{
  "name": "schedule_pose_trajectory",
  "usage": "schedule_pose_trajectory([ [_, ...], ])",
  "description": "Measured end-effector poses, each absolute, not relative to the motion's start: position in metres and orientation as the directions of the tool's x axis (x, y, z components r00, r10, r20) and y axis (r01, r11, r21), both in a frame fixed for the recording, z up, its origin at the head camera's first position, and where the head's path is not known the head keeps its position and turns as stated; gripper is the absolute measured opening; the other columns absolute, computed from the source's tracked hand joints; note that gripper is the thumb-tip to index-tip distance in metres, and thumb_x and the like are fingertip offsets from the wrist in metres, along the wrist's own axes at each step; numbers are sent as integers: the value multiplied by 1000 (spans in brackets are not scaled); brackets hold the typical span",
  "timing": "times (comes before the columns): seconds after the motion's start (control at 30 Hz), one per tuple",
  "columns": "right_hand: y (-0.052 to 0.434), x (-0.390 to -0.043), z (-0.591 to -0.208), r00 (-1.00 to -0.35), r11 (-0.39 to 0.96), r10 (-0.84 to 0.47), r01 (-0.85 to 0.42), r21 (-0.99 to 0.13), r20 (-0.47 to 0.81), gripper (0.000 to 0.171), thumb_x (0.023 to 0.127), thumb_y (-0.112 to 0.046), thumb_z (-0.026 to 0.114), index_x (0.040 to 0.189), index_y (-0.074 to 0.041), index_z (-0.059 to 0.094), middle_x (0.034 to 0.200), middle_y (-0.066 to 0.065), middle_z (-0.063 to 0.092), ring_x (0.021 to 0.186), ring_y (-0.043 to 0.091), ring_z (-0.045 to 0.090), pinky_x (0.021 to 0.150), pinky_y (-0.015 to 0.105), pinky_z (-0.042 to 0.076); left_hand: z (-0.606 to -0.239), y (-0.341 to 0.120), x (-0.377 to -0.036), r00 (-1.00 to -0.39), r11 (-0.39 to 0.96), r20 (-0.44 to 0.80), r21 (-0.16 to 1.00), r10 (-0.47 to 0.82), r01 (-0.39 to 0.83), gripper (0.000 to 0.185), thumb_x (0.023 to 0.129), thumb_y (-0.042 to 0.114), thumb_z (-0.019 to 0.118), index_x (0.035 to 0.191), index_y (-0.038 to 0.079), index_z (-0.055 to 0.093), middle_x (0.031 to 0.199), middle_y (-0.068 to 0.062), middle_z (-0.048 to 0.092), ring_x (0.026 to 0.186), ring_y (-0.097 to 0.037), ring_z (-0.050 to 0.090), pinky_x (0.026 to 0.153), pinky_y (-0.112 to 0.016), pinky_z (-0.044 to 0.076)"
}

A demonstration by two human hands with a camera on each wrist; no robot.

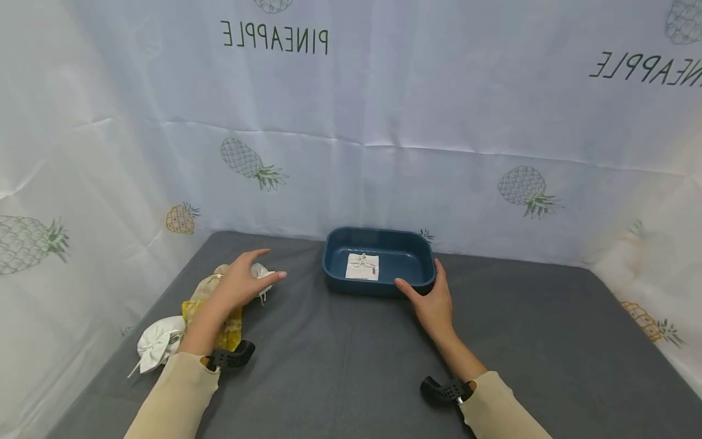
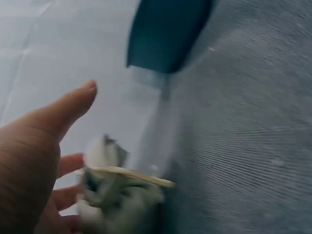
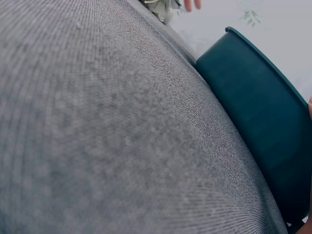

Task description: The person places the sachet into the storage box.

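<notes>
A dark blue tray [image 1: 378, 288] stands at the back of the grey table and holds a small white sachet [image 1: 362, 266]. My right hand [image 1: 418, 275] rests against the tray's near right corner, thumb on the front wall and straight fingers along the side. The right wrist view shows the tray [image 3: 258, 97] close up, with the hand barely showing at the frame's edge. My left hand [image 1: 272, 264] hovers with spread fingers over a small white pouch [image 1: 263, 272] at the left. In the blurred left wrist view that pouch [image 2: 114, 190] lies by the hand [image 2: 84, 127], whose thumb is stretched out; contact is unclear.
Beside my left forearm lie a beige pouch [image 1: 210, 285], a yellow pouch [image 1: 233, 328] and a white drawstring pouch [image 1: 156, 344]. White pineapple-print curtains [image 1: 384, 122] close in the table [image 1: 340, 366] at the back and both sides. Black camera mounts [image 1: 233, 356] sit on both wrists.
</notes>
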State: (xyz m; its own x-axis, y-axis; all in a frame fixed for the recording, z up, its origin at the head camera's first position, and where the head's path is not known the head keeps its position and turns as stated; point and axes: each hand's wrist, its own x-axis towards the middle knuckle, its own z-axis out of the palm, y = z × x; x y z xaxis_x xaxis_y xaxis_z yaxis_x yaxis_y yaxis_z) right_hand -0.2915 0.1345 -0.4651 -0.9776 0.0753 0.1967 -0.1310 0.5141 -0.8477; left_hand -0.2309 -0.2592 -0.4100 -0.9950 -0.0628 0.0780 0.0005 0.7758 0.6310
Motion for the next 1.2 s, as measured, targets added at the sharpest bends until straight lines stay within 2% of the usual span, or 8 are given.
schedule_pose_trajectory([
  [0.1,135,-291,-464,-978,516,79,-123,-848,191,109,85,-57,75,164,-17,12,169,16,21,154,39,25,120,65,25,-418,-258,-235,-995,808,76,589,-62,-5,92,90,66,63,155,6,38,159,-27,36,145,-48,36,111,-67,37],
  [0.3,135,-290,-461,-978,514,74,-129,-848,194,109,85,-57,75,164,-19,11,169,15,21,154,40,26,120,65,25,-426,-255,-236,-992,877,97,479,-78,-22,92,84,59,75,152,5,43,154,-29,42,138,-50,44,107,-66,41],
  [0.4,134,-291,-460,-978,511,70,-135,-849,197,109,85,-58,75,164,-19,11,169,15,21,154,40,26,119,66,26,-427,-254,-237,-988,882,99,468,-120,-60,97,81,62,76,153,5,42,152,-29,43,136,-49,46,107,-65,42],
  [0.63,134,-290,-461,-979,512,71,-129,-849,191,109,85,-57,75,164,-17,12,169,16,21,153,40,26,119,66,25,-426,-254,-240,-985,876,58,466,-165,-120,108,84,82,55,155,2,38,154,-31,39,139,-50,43,110,-66,39],
  [0.73,135,-290,-462,-979,514,73,-125,-849,188,109,85,-57,75,164,-18,12,169,16,21,153,40,26,119,67,25,-428,-255,-241,-981,878,48,456,-186,-144,102,88,78,53,154,1,39,153,-31,42,137,-50,44,109,-65,40],
  [0.9,134,-289,-463,-981,518,71,-121,-847,183,109,85,-57,75,164,-18,11,169,17,21,153,40,26,119,67,26,-433,-256,-241,-979,896,72,421,-190,-144,91,87,68,65,148,2,49,143,-30,54,123,-49,56,99,-63,48],
  [1.03,133,-289,-463,-980,515,72,-121,-849,184,109,85,-56,76,164,-17,12,168,17,21,153,40,27,119,66,26,-436,-254,-240,-980,899,98,423,-173,-116,81,87,58,71,144,4,54,141,-31,54,123,-48,56,98,-63,47],
  [1.2,134,-289,-463,-980,518,80,-114,-848,181,109,84,-56,76,164,-16,12,168,17,21,154,40,26,120,66,25,-436,-251,-239,-973,911,169,405,-157,-76,64,86,45,77,134,6,63,132,-27,60,110,-45,63,89,-60,52],
])
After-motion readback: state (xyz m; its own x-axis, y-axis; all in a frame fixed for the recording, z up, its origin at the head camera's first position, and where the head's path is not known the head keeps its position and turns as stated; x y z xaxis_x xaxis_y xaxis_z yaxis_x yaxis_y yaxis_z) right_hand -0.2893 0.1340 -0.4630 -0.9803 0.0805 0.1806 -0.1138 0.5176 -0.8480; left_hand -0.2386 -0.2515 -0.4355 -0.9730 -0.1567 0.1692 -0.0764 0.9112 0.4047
